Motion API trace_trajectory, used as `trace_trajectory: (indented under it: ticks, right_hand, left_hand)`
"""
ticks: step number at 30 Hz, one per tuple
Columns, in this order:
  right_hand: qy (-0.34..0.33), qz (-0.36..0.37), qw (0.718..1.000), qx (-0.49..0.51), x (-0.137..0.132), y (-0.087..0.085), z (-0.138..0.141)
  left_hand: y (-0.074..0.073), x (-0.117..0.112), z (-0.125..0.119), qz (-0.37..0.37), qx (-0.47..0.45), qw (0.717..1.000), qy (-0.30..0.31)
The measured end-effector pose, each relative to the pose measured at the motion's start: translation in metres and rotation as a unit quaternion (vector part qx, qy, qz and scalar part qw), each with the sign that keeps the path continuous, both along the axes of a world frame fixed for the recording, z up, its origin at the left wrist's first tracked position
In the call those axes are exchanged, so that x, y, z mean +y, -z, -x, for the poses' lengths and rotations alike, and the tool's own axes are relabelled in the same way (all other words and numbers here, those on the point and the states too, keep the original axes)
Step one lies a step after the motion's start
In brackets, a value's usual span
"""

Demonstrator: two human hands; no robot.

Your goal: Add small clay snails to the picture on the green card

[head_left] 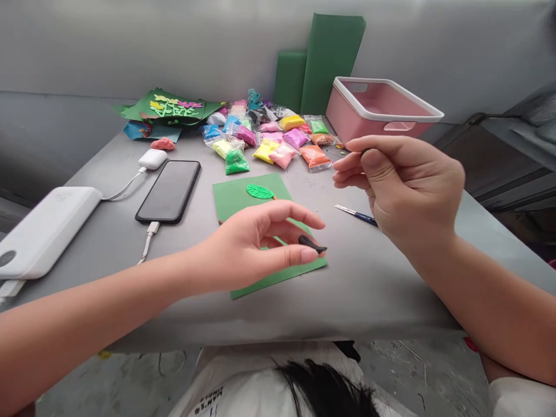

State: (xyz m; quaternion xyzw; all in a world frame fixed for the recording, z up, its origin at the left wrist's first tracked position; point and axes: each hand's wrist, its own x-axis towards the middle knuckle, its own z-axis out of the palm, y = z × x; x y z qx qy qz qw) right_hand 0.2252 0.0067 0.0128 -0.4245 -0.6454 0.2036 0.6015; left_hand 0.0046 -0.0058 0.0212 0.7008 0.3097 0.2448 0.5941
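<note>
Over the green sheet of card (247,286), my left hand (264,246) holds a small black piece of modelling clay (307,242), tapered to a point, between thumb and fingers. To the right and higher, my right hand (403,185) pinches thumb against forefinger. A tiny dark bit shows at that pinch, too small to name for certain. On the card lies a bright green clay leaf (259,191) with ribbed veins and a short orange-brown stem at its lower end. Part of the card is hidden under my left hand. A blue-handled craft knife (356,215) lies below my right hand.
Several bags of coloured clay (264,152) lie at the back. Behind them stand green boards (332,63) and a pink basket (386,126). Left are a phone (169,191), a white power bank (52,226), an earbud case (153,158) and card with clay flowers (178,107).
</note>
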Motion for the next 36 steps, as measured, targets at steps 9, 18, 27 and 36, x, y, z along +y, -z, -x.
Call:
trace_trajectory:
  ticks: [9, 18, 27, 36]
  right_hand:
    - [-0.06, 0.14, 0.981, -0.12, 0.037, 0.013, -0.028]
    - [0.061, 0.031, 0.989, -0.134, 0.078, 0.057, -0.041]
    - [0.099, 0.056, 0.99, -0.086, 0.093, 0.055, -0.069]
    - [-0.003, 0.075, 0.991, -0.113, 0.06, 0.014, -0.006]
  left_hand:
    - [0.017, 0.074, -0.039, -0.427, 0.236, 0.873, -0.018]
    - [0.013, 0.077, -0.036, -0.459, 0.317, 0.829, -0.032]
    - [-0.021, 0.054, 0.054, -0.308, 0.479, 0.821, -0.037]
    - [-0.001, 0.065, 0.071, -0.269, 0.411, 0.871, -0.001]
